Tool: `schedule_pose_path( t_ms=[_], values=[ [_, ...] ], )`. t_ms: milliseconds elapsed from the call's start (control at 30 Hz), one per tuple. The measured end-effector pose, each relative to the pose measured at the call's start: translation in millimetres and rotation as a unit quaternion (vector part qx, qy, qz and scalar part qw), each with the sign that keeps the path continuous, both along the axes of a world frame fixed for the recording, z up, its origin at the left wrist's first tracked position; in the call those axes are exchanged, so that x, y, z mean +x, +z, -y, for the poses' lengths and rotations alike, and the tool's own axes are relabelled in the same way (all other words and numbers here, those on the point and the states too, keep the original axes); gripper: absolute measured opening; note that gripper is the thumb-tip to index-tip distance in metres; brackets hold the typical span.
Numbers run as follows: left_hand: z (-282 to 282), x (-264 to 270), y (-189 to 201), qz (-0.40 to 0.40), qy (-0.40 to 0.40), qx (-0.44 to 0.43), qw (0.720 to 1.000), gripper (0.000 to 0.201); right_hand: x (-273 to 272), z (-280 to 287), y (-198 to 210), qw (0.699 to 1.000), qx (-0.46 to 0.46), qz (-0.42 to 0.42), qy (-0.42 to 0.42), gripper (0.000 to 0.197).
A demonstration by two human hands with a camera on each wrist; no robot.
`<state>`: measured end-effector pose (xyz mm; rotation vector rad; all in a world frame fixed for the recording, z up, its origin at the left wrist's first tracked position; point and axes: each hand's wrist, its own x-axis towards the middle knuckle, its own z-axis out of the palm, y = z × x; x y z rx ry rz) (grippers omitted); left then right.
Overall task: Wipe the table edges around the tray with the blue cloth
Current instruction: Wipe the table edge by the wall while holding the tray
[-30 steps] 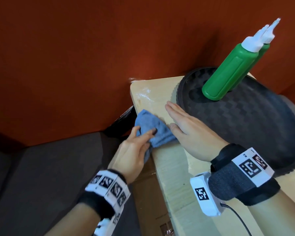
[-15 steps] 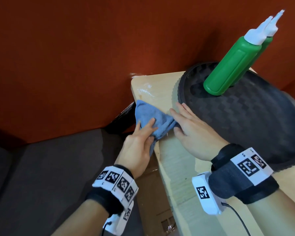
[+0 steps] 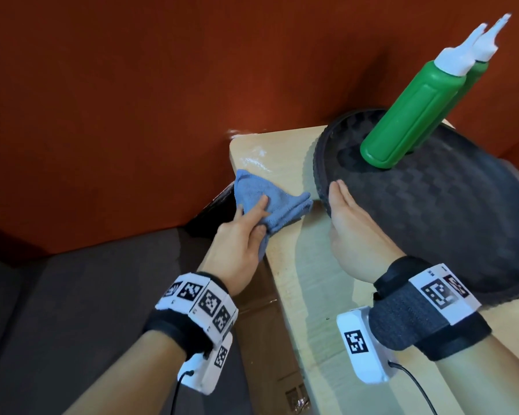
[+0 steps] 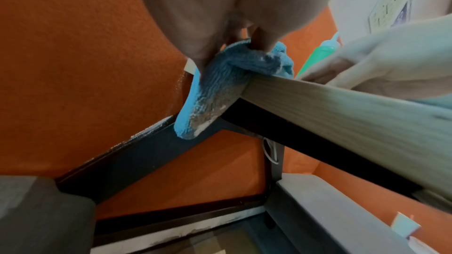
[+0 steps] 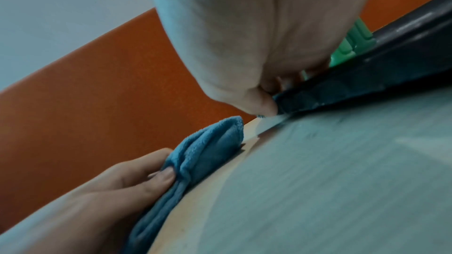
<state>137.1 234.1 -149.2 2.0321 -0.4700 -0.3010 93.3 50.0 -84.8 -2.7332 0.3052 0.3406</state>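
A blue cloth (image 3: pixel 270 202) lies folded over the left edge of the light wooden table (image 3: pixel 306 289), near its far corner. My left hand (image 3: pixel 252 217) grips the cloth, with its fingers on top. In the left wrist view the cloth (image 4: pixel 215 88) hangs down over the table's side. The round black tray (image 3: pixel 447 211) carries two green squeeze bottles (image 3: pixel 408 115). My right hand (image 3: pixel 342 202) holds the tray's near left rim, thumb on top and fingers hidden beneath. In the right wrist view the tray rim (image 5: pixel 367 76) looks slightly raised beside the cloth (image 5: pixel 205 155).
An orange-red wall (image 3: pixel 132 100) stands close behind and left of the table. Below on the left is a grey cushion (image 3: pixel 72 310), and a cardboard box (image 3: pixel 264 324) sits against the table's side. The table's black frame (image 4: pixel 305 142) runs under the top.
My right hand has left the cloth and the tabletop and taken hold of the tray's rim. My left hand still grips the cloth at the table's left edge.
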Motion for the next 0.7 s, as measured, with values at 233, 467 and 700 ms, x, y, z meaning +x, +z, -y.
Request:
schedule_pose_path(
  t_ms=[233, 467, 700],
  values=[
    [2.7, -6.6, 2.7, 0.020, -0.013, 0.018, 1.000, 0.043, 3.7, 8.1, -3.3, 0.996, -0.073, -0.054, -0.002, 0.052],
    [3.4, 23.8, 3.5, 0.042, -0.027, 0.068, 0.996, 0.043, 3.7, 11.7, 1.1, 0.991, -0.105, -0.079, 0.016, 0.047],
    [-4.2, -4.1, -1.7, 0.050, -0.051, 0.022, 0.997, 0.042, 8.5, 16.8, 1.1, 0.990, -0.103, -0.091, 0.023, 0.049]
  ],
)
